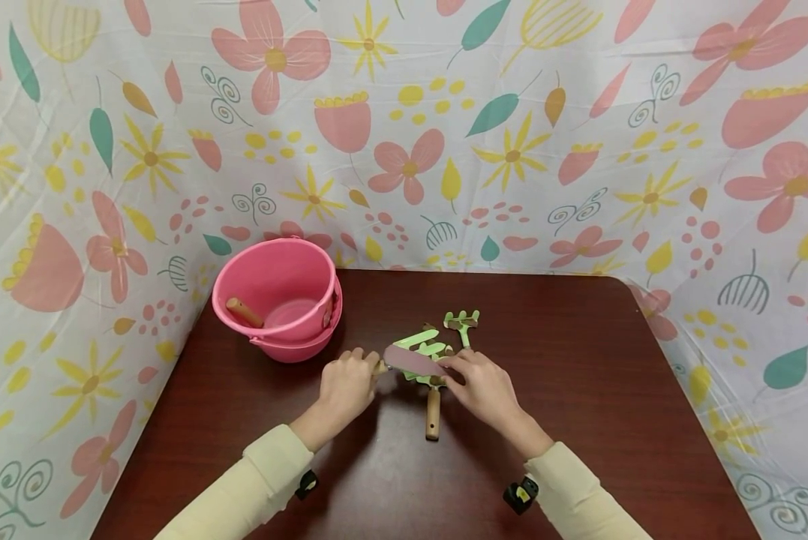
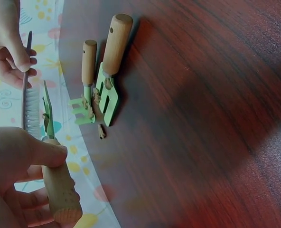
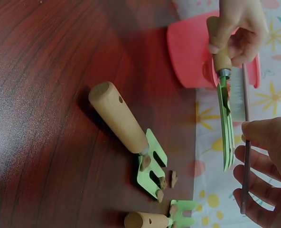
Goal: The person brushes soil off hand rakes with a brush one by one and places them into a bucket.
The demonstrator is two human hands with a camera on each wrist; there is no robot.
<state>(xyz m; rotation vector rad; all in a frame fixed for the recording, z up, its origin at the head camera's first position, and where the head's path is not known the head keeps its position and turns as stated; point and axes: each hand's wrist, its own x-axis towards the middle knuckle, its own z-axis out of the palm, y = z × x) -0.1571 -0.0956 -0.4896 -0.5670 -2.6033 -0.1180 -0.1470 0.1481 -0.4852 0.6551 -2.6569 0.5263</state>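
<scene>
My left hand [image 1: 349,382] grips the wooden handle [image 2: 60,185] of a green garden fork [image 3: 226,128], its tines raised above the table. Brown bits cling to the tines. In my right hand [image 1: 488,386] is a brush [image 1: 413,361] with a flat mauve back, pinched between thumb and fingers. The brush's white bristles [image 2: 32,111] face the fork at close range, and its back hides part of the tines in the head view. Below lie a slotted green tool [image 3: 152,164] with a wooden handle and a small green rake [image 1: 462,322], both with brown bits on them.
Two nested pink buckets [image 1: 295,334] stand at the table's back left, a wooden handle [image 1: 244,313] showing inside the upper one. A loose brown bit [image 2: 102,131] lies on the dark wood table [image 1: 566,420]. A flowered cloth [image 1: 404,225] hangs behind.
</scene>
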